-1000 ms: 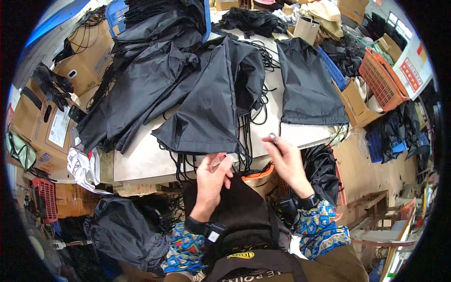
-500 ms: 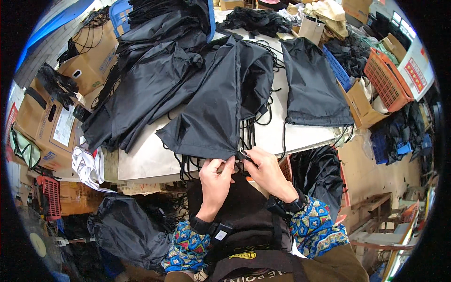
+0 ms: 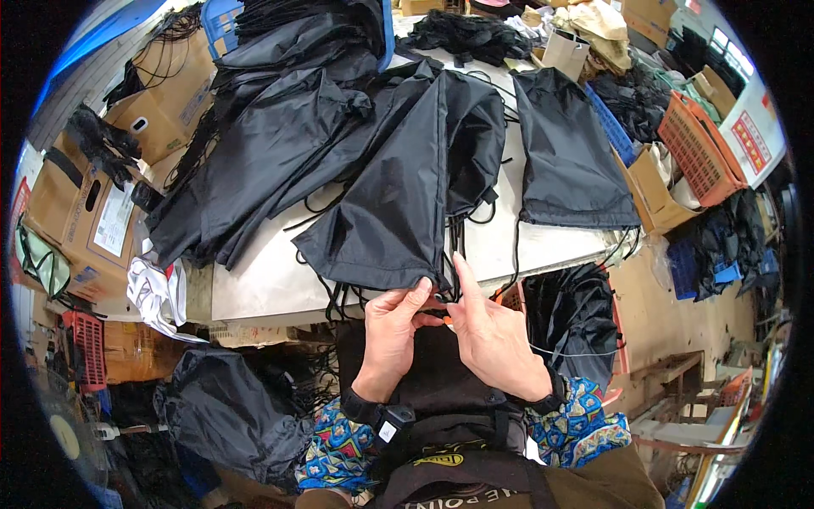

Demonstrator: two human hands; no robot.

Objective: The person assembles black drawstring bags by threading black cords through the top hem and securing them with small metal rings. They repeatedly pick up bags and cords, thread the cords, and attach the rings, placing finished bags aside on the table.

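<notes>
A black drawstring bag (image 3: 381, 212) lies flat on the table, its lower right corner at the near edge. My left hand (image 3: 392, 335) is closed, thumb and fingers pinching that corner. Close beside it, my right hand (image 3: 496, 339) has its index finger stretched up along the bag's edge while the other fingers curl in. A thin pale wire (image 3: 577, 353) runs out to the right from under this hand, which appears to grip it; a small orange piece (image 3: 448, 321) shows at the fingers. Black cords (image 3: 458, 233) hang beside the bag's right edge. The fingers hide the exact grip.
More black bags (image 3: 263, 144) are heaped at the left of the white table (image 3: 254, 293); another bag (image 3: 568, 161) lies at the right. A blue crate (image 3: 222, 30) stands behind. Cardboard boxes (image 3: 85, 225) flank the left, an orange basket (image 3: 699, 144) the far right.
The bag's corner has shifted slightly right. My right index finger has straightened upward, the wire's loop no longer shows at the corner, and its length now extends right of the hand.
</notes>
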